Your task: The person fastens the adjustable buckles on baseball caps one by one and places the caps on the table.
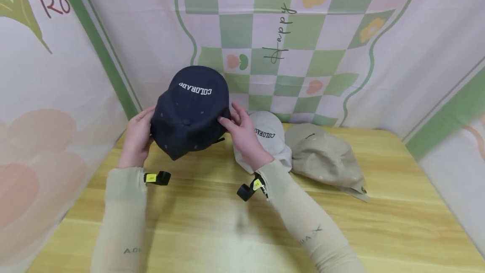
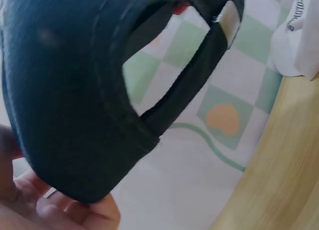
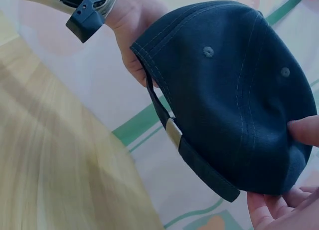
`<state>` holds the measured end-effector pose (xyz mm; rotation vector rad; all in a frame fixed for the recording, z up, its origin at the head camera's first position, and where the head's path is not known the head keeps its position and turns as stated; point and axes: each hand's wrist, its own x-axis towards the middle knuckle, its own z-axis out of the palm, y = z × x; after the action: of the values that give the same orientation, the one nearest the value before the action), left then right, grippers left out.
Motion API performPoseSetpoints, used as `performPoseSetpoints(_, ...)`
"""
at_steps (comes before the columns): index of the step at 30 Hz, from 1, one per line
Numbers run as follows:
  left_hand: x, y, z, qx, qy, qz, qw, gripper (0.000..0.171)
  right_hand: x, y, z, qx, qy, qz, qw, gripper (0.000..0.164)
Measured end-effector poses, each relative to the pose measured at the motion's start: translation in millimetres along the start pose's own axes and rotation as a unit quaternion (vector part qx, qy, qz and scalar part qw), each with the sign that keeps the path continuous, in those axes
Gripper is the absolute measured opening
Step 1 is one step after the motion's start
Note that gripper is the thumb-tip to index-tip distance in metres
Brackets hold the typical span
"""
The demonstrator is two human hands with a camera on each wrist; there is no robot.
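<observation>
across the lower frame spreads a yellow wood-grain table (image 1: 197, 226). left of centre, raised above it, is a navy fabric cap with white lettering (image 1: 189, 115), probably light and soft-crowned, best held by its edges. the left hand (image 1: 136, 140) grips its left edge; the right hand (image 1: 245, 136) pinches its right side. its thin, dark strap (image 3: 204, 168) with a pale clasp (image 3: 174, 132) looks a poor hold.

dk navy cap (image 1: 189, 111) aloft, prob. tilted
</observation>
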<state>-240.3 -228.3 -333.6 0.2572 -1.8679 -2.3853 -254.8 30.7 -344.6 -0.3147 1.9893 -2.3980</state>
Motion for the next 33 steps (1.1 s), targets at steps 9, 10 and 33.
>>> performPoseSetpoints(9, -0.2, -1.9, -20.9, 0.010, -0.060, -0.042, 0.9973, 0.032, 2, 15, 8, 0.017, 0.002, 0.021, 1.000, 0.048)
performPoseSetpoints(10, -0.1, -2.9, -22.6, 0.014, -0.065, -0.045, 0.9968, 0.032, 3, 17, 7, 0.015, -0.003, 0.026, 1.000, 0.050)
performPoseSetpoints(33, 8.2, -39.9, -54.1, 0.102, -0.068, -0.116, 0.9856, 0.051, -10, 78, 5, 0.017, -0.109, 0.175, 0.978, 0.067)
